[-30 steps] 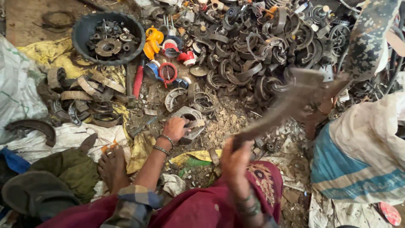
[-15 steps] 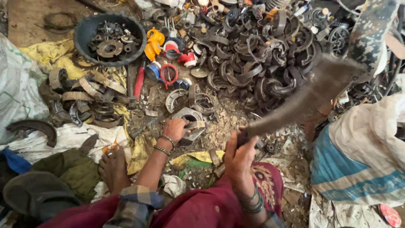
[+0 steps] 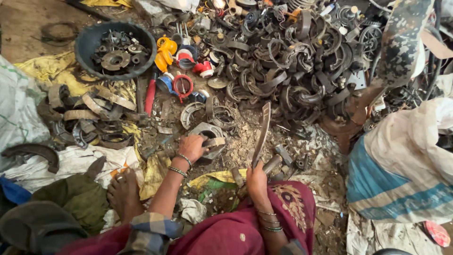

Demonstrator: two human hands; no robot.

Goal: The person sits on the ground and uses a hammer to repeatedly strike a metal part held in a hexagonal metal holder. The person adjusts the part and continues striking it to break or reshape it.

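Left hand (image 3: 191, 147) pressed a curved metal brake shoe (image 3: 210, 137) onto the dirty ground (fingers curled round it). Right hand (image 3: 257, 182), at four o'clock from it, gripped a long knife (image 3: 262, 134), blade pointing to twelve.

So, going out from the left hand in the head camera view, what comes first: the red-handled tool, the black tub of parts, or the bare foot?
1. The bare foot, just below and left of the left hand, beside the forearm.
2. The red-handled tool, up and left of the hand, lying on the ground.
3. The black tub of metal parts, farthest, at the upper left.
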